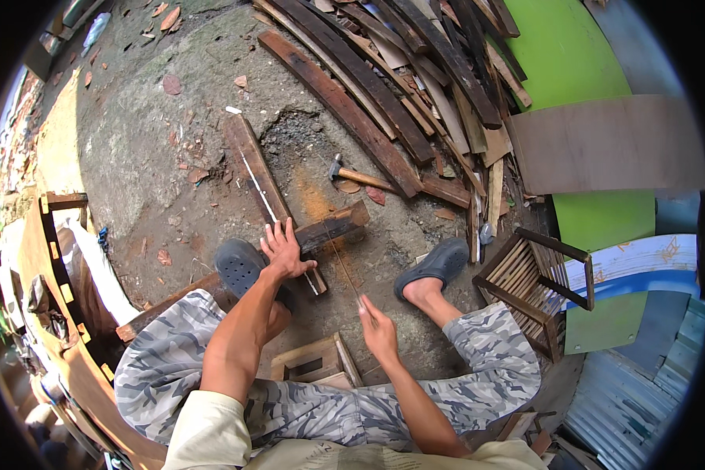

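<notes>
My left hand (284,249) lies with fingers spread on a dark wooden plank (252,168) with a white streak along it, where a short dark beam (333,227) crosses it. In my closed right hand (378,329) is what looks like a handsaw (341,258), seen edge-on as a thin line. Its far end reaches the short beam, right of my left hand. Orange sawdust (315,196) is scattered on the ground on both sides of the beam. The saw's handle is mostly hidden by my fingers. A hammer (359,177) with a wooden handle rests beyond the beam.
A pile of long boards (368,86) fills the far right. A slatted wooden stool (525,290) lies beside my right foot. Near my legs is a small wooden frame (317,360). Green panels (580,55) and corrugated sheets (634,399) line the right; a wooden piece of furniture (63,313) stands left.
</notes>
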The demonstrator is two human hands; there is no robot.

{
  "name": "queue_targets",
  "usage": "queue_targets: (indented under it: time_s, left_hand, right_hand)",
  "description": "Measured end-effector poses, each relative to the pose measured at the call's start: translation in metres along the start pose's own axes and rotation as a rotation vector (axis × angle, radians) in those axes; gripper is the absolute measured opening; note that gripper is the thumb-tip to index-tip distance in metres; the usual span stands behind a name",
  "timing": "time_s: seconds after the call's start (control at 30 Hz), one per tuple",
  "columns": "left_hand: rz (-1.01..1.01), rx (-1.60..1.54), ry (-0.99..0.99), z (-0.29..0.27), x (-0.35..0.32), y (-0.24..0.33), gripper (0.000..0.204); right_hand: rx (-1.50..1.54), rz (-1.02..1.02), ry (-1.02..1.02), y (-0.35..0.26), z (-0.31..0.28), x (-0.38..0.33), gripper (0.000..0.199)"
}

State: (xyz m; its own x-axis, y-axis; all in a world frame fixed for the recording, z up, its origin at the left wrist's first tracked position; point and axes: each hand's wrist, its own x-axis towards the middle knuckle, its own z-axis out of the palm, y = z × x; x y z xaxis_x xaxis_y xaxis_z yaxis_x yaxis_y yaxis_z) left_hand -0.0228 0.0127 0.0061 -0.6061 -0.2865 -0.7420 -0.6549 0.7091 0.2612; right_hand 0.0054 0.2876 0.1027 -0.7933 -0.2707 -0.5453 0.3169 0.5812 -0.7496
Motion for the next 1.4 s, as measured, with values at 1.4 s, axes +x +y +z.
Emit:
queue_targets:
  time_s: [1.4]
  left_hand:
    - [-0.04,0.072,0.035,0.006,0.003,-0.006,0.139]
  right_hand:
    - [-0.057,0.061,0.007,-0.057,0.029,0.04,0.039]
